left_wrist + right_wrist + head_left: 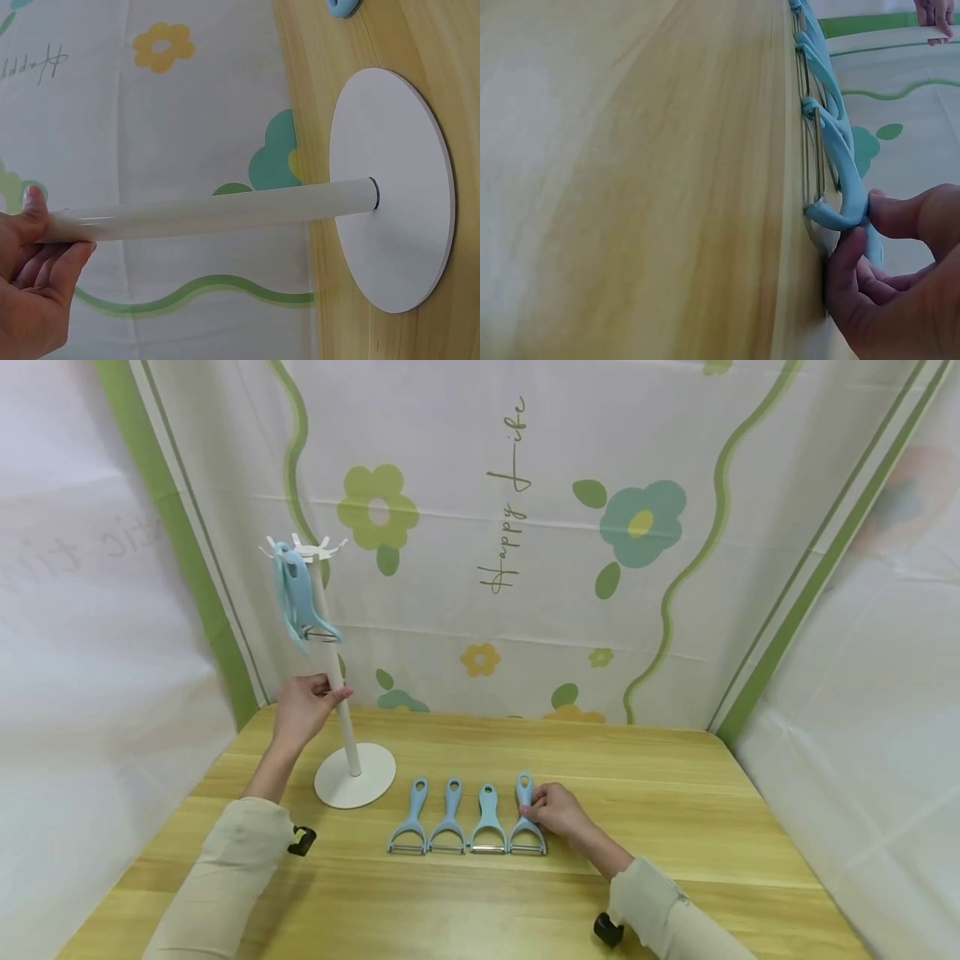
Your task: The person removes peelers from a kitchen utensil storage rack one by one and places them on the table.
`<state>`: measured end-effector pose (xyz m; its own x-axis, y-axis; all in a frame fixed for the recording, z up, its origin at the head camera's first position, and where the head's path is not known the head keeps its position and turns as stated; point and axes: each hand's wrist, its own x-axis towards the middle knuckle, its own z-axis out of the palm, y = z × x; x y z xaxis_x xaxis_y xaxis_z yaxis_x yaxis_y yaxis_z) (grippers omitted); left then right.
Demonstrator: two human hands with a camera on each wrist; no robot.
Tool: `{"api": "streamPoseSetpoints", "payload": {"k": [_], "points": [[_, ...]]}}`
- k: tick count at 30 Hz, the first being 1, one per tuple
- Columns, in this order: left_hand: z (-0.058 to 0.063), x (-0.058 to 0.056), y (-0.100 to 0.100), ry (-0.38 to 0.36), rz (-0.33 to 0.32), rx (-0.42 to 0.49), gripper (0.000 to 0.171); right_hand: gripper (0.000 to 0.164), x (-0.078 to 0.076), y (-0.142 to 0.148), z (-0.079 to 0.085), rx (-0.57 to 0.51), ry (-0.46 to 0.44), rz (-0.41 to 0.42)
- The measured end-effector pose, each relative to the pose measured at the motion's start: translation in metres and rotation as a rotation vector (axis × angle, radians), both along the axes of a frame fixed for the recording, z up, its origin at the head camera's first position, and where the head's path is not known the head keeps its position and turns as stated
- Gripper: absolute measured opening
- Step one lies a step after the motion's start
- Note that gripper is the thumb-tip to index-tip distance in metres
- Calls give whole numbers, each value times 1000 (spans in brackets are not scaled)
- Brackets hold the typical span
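Observation:
My left hand (pixel 303 710) grips the white pole (pixel 187 212) of an upright rack that stands on a round white base (pixel 352 789). Blue peelers (pixel 302 597) hang from the left side of the rack's hooked top (pixel 315 551). On the table, several blue peelers lie in a row, handles toward the back and blades toward the front. At the right end of that row, my right hand (pixel 561 812) pinches the last peeler (pixel 840 214) by its handle, between thumb and fingers. Left of it are a lighter peeler (pixel 488 818) and two more, one of them the leftmost peeler (pixel 412 818).
The wooden table (pixel 480 910) ends at a hanging cloth (pixel 480 610) printed with flowers, and more cloth closes off both sides. Black wrist devices sit at the left cuff (pixel 247 827) and the right cuff (pixel 645 893).

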<state>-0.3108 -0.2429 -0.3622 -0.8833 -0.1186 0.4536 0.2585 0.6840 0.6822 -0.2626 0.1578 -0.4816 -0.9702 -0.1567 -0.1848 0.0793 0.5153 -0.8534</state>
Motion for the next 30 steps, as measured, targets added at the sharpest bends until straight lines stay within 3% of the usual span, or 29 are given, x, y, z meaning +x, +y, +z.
{"api": "streamPoseSetpoints", "payload": {"k": [8,16,19,25,27,30], "points": [[-4,-2,-5,27,-48,-19,37,15,1,0,0,23,-1,19],[-4,-3,-10,-1,-139,-28,34,36,0,-1,-1,71,34,20],[-4,-3,-11,-7,-194,-19,30,39,-2,0,-2,77,21,17],[-5,-9,-12,-69,-369,63,24,40,-5,5,1,98,31,19],[-5,-10,-12,-89,-376,91,22,40,-6,6,6,105,45,24],[-4,-11,-11,-88,-331,121,19,38,-7,6,15,104,71,35]]}}
